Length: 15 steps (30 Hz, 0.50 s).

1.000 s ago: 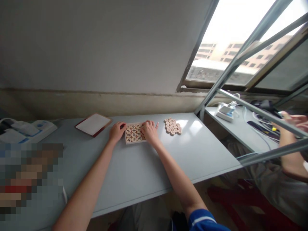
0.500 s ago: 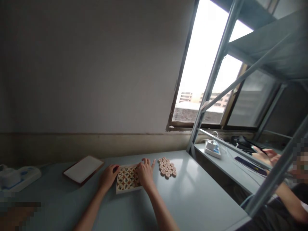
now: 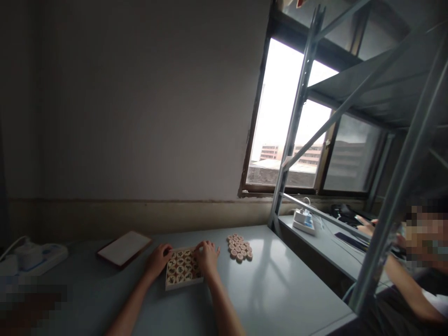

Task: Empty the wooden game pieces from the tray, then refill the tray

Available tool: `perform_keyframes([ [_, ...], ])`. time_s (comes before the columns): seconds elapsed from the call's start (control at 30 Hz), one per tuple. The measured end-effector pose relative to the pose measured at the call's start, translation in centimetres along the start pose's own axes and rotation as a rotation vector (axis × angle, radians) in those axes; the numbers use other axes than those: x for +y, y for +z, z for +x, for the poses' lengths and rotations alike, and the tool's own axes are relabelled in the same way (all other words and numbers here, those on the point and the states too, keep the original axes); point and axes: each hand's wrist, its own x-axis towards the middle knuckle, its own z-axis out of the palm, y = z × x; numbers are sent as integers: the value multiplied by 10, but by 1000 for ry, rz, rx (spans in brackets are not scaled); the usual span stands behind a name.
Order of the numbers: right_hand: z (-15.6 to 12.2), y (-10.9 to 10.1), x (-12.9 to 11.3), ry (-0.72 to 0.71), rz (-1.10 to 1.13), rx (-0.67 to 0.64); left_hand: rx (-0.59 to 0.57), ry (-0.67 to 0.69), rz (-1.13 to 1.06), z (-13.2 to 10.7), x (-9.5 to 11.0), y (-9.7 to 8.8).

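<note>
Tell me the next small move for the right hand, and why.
Probably nudge the round pieces beside the right hand flat: it sits over the right end of the box, while the left hand is at the left edge. Loose pieces lie outside, to the right.

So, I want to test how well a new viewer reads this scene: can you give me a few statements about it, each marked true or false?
1. The left hand is at the left side of the box. True.
2. The loose round pieces lie left of the box. False: they lie to its right.
3. The right hand is at the right part of the box. True.
4. The white panel sits on top of the box. False: it lies left of the box.
5. A power strip is on the neighbouring desk. True.
</note>
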Motion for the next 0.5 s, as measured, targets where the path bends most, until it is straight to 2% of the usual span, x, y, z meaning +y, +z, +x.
perform_keyframes([
  [0.23,-10,-2,-9,-99,-157,74,11,23,-33,-7,-1,-3],
  [0.37,-10,-8,-11,-117,-176,42,25,24,8,-10,4,-3],
  [0.43,-10,-11,-12,-93,-147,43,34,31,33,-9,12,-10],
  [0.5,-10,-12,-13,-89,-133,40,87,47,61,-6,25,-28],
])
